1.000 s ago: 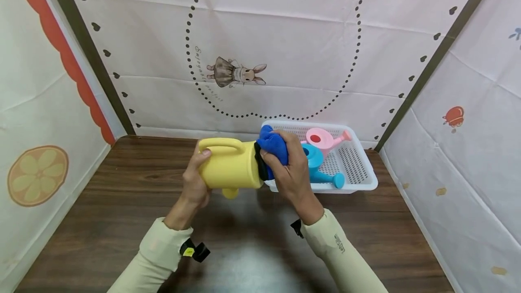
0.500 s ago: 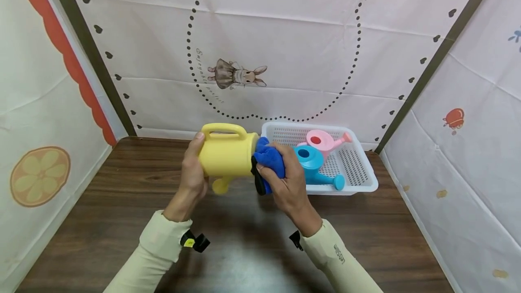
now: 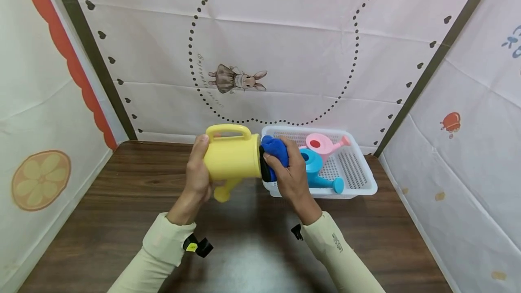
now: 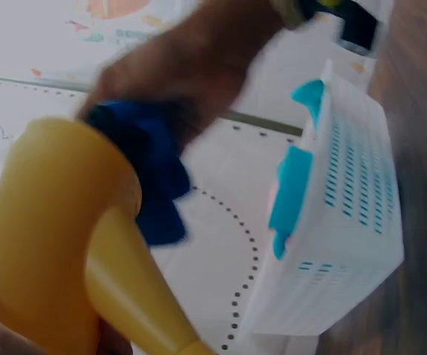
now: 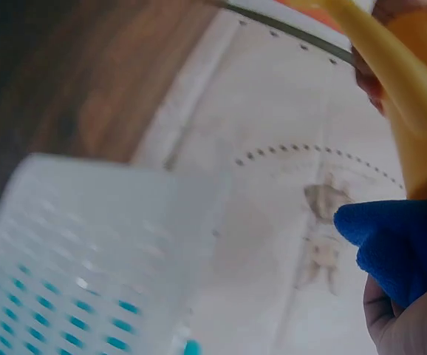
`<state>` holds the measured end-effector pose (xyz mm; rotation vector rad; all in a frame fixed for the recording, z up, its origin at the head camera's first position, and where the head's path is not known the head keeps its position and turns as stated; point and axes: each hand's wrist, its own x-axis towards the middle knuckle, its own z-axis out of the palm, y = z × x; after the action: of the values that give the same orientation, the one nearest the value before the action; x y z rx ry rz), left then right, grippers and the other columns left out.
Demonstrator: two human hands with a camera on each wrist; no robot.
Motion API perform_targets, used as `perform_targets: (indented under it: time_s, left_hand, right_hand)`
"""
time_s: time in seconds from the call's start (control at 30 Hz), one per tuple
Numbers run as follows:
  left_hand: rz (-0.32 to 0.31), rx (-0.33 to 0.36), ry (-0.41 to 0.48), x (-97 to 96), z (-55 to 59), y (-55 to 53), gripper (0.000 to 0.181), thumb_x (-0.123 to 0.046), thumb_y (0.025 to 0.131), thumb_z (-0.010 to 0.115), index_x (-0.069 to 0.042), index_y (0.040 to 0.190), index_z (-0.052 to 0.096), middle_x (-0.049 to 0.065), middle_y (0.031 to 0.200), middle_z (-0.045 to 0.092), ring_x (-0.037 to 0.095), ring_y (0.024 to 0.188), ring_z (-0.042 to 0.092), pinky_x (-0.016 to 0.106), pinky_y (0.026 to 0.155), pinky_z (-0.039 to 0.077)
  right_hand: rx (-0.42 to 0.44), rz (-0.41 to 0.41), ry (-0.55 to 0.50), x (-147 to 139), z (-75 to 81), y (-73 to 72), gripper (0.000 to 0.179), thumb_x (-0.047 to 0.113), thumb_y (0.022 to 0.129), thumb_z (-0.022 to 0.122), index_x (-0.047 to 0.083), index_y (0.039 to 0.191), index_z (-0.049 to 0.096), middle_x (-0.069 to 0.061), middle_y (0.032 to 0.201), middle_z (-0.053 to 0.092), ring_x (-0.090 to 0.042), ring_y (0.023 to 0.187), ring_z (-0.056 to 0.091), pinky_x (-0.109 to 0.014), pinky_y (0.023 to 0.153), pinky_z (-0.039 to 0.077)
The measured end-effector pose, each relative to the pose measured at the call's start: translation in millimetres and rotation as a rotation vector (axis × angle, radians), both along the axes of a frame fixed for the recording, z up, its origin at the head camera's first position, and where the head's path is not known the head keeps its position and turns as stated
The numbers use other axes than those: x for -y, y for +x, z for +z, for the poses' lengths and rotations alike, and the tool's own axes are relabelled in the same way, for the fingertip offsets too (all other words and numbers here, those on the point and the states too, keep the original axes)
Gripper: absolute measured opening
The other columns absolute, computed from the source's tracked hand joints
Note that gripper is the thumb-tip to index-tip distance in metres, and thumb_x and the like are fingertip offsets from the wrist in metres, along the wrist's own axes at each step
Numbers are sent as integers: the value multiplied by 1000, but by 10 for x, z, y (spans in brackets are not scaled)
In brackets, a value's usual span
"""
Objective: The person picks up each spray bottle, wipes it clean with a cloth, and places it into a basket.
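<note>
A yellow toy watering can (image 3: pixel 232 158) is held on its side above the table, its handle up and its spout pointing down toward me. My left hand (image 3: pixel 196 171) grips it round the base end at the left. Bunched in my right hand (image 3: pixel 294 176) is a blue cloth (image 3: pixel 275 149) with a black edge, pressed against the can's right-hand end. In the right wrist view the cloth (image 5: pixel 398 244) covers that rim, and the fingers curl under it. The left wrist view shows the can's spout (image 4: pixel 136 285) close up; the left fingers are mostly hidden behind the body.
Behind my right hand stands a white perforated plastic basket (image 3: pixel 360 171). It holds a pink watering can (image 3: pixel 321 144) and a blue watering can (image 3: pixel 313 166). Printed cloth walls (image 3: pixel 301 58) close in the brown wooden table (image 3: pixel 134 202) at the back and sides.
The yellow can has tilted, so its handle sits higher and its spout shows more. The right hand has shifted slightly while holding the blue cloth against the can's end.
</note>
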<state>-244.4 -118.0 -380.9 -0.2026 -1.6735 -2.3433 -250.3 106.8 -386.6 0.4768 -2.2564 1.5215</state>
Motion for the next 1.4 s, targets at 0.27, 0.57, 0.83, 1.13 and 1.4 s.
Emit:
perform_targets:
  time_s: [0.27, 0.57, 0.83, 1.13, 1.4]
  left_hand:
    - [47, 93, -56, 69, 17, -52, 41, -42, 118, 42, -11, 135, 62, -6, 81, 56, 8, 62, 53, 24, 55, 49]
    - [-32, 95, -184, 51, -40, -2, 57, -37, 115, 40, -15, 165, 57, -5, 85, 57, 9, 68, 51, 26, 64, 49]
    - [-217, -62, -184, 43, -106, 41, 78, -23, 104, 49, -7, 178, 27, -4, 84, 58, 8, 65, 56, 26, 65, 54]
    - [12, -17, -55, -3, -41, 9, 55, -27, 103, 51, -11, 155, 58, -6, 72, 56, 9, 56, 50, 24, 55, 48]
    - [-11, 46, -114, 1, -94, 25, 66, -28, 104, 57, -32, 170, 52, -7, 72, 55, 8, 63, 52, 24, 64, 50]
  right_hand:
    - [-14, 61, -30, 27, -72, 165, 45, 22, 106, 69, 10, 149, 60, -18, 144, 66, -40, 130, 66, -67, 104, 64]
    - [-79, 18, -82, -17, 94, 68, 49, 21, 106, 68, 5, 151, 59, -20, 146, 66, -40, 129, 67, -67, 105, 64]
    - [44, -12, -177, -84, 14, -89, 48, 29, 110, 66, 9, 153, 58, -17, 144, 65, -36, 125, 67, -63, 106, 65]
    - [129, 20, -132, -13, -158, 196, 47, 28, 108, 68, 15, 152, 59, -15, 145, 66, -37, 127, 67, -62, 101, 67]
    - [12, 50, -176, -55, 14, 175, 47, 21, 107, 67, 7, 151, 58, -18, 144, 65, -34, 127, 66, -59, 103, 66]
